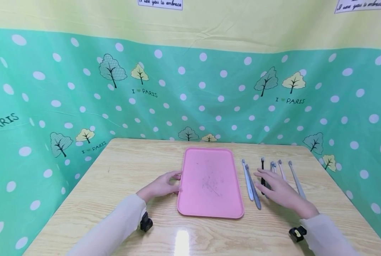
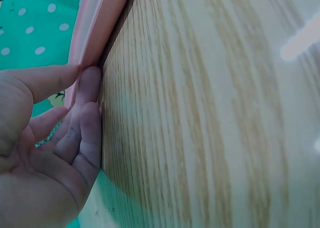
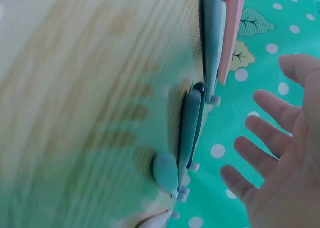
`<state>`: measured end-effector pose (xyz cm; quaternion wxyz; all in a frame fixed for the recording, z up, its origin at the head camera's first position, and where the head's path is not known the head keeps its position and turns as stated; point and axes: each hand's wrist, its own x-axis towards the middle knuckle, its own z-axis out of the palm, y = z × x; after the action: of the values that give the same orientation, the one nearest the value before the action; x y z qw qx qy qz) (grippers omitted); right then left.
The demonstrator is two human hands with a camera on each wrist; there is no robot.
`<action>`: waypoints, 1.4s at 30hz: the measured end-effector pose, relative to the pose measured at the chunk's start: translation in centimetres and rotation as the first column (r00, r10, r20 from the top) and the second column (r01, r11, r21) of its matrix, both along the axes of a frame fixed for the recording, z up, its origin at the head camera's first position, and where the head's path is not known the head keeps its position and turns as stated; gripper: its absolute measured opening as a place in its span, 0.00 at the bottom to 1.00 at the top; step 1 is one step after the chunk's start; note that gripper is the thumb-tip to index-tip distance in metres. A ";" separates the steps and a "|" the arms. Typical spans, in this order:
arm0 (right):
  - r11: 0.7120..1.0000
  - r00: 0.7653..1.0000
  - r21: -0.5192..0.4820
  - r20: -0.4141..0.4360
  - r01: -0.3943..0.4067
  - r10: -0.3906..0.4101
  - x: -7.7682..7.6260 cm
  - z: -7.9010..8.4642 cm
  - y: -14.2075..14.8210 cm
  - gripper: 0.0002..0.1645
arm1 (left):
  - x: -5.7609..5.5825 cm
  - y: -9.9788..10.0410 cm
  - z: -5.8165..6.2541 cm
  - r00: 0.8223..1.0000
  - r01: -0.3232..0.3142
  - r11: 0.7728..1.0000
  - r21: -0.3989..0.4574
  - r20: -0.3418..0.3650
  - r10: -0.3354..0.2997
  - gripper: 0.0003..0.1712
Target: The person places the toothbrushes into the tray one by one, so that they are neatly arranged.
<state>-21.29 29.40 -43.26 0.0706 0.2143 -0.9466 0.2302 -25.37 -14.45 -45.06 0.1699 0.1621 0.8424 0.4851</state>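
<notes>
At the left edge of a pink tray [image 1: 209, 185], my left hand [image 1: 163, 185] grips the rim. The left wrist view shows its fingertips on both sides of the tray's edge [image 2: 95, 33], low against the table. My right hand [image 1: 280, 190] hovers with spread fingers over a row of toothbrushes, holding nothing. Left of it lie a white toothbrush [image 1: 247, 181] and a grey-blue toothbrush [image 1: 253, 188], close together. A black toothbrush [image 1: 262, 165] and others are partly hidden by the hand. Beyond it lie a pink toothbrush [image 1: 282, 170] and a grey toothbrush [image 1: 296, 179].
The wooden table [image 1: 123, 167] carries the tray at its middle and the toothbrushes to the right. A green dotted curtain [image 1: 203, 96] hangs behind and along the sides. Dark scuffs mark the tray's surface.
</notes>
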 end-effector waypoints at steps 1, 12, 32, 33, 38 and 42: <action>1.000 1.000 -0.004 -0.003 -0.014 0.014 0.0 0.0 -0.1 0.28 | 0.0 0.0 0.0 1.000 0.001 1.000 -0.002 -0.004 -0.001 0.40; 0.997 0.996 -0.074 0.086 -0.004 0.010 -0.3 -0.3 -1.3 0.25 | -0.2 0.1 -0.1 1.000 0.005 1.000 -0.005 -0.011 -0.005 0.40; 0.982 0.967 -0.094 0.211 0.166 -0.143 -0.7 -1.1 -3.3 0.21 | -0.1 0.0 -0.3 1.000 0.009 1.000 0.007 -0.004 -0.009 0.40; 0.981 0.966 -0.093 0.216 0.168 -0.144 -0.7 -1.1 -3.4 0.21 | -0.1 0.0 -0.4 1.000 0.012 1.000 0.012 -0.004 -0.012 0.40; 0.982 0.963 -0.078 0.224 0.171 -0.150 -1.0 -1.0 -3.8 0.22 | -0.2 -0.2 -0.5 1.000 0.019 0.999 0.026 -0.003 -0.019 0.41; 0.982 0.959 -0.085 0.245 0.169 -0.144 -1.1 -0.9 -4.0 0.23 | -0.2 -0.2 -0.5 1.000 0.020 0.999 0.024 -0.003 -0.020 0.41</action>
<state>-22.39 25.36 -44.18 -0.0141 0.1056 -0.9488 0.2975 -25.58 -14.63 -45.55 0.1717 0.1733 0.8349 0.4934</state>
